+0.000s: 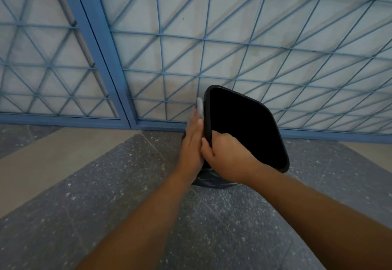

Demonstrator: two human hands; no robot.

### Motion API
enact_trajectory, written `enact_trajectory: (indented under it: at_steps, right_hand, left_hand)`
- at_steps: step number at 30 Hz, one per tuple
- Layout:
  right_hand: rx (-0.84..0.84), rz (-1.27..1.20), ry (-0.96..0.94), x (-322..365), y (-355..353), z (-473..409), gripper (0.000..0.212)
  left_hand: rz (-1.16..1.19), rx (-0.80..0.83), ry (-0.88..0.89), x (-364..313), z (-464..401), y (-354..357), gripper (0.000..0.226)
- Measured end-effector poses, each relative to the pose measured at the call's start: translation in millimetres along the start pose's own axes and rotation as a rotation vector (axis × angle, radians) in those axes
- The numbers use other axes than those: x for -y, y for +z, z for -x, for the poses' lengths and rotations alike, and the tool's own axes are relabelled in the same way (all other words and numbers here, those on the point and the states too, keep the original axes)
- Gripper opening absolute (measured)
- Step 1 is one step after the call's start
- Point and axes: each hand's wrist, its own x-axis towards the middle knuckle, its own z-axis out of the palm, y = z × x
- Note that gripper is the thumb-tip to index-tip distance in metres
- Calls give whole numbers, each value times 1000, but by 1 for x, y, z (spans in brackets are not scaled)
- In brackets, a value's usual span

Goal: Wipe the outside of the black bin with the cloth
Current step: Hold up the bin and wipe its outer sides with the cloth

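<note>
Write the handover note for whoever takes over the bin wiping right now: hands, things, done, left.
Left hand: flat, fingers straight, pressing the grey cloth against the outer left side of the black bin.
Right hand: grips the bin's near rim, fingers curled over the edge, steadying it.
Bin stands on the speckled floor by the blue grille.
Done: cannot tell which sides are already wiped.
Left: finish the left side, then work round the remaining outer walls.
</note>
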Motion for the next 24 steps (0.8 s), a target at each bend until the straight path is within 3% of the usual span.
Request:
enact_trajectory:
  at_steps: [2, 5, 10, 13, 14, 17, 18, 22, 24]
  right_hand:
    - [25, 12, -18, 1, -1, 2, 29]
    - [38, 52, -32, 5, 1, 1, 30]
    - [57, 34, -11, 5, 2, 3, 31]
    - [65, 58, -11, 10, 6, 1, 33]
    - [57, 52, -7, 11, 7, 0, 33]
    - [31, 27, 25, 8, 5, -1, 33]
    - [33, 37, 28, 8, 5, 0, 33]
    - [64, 101, 7, 16, 9, 0, 32]
    - [63, 92, 6, 17, 9, -2, 32]
  left_hand:
    - [-22, -39, 0, -3, 17, 2, 65]
    - [-273, -53, -47, -19, -6, -1, 53]
    - [-6, 38, 10, -5, 12, -3, 85]
    - [69, -1, -95, -8, 4, -8, 58]
    - [90, 9, -120, -9, -5, -9, 60]
    - [73, 64, -110, -7, -5, -7, 103]
    - [79, 29, -89, 0, -2, -7, 103]
    - [92, -124, -82, 7, -2, -14, 56]
    - [143, -131, -117, 4, 0, -10, 50]
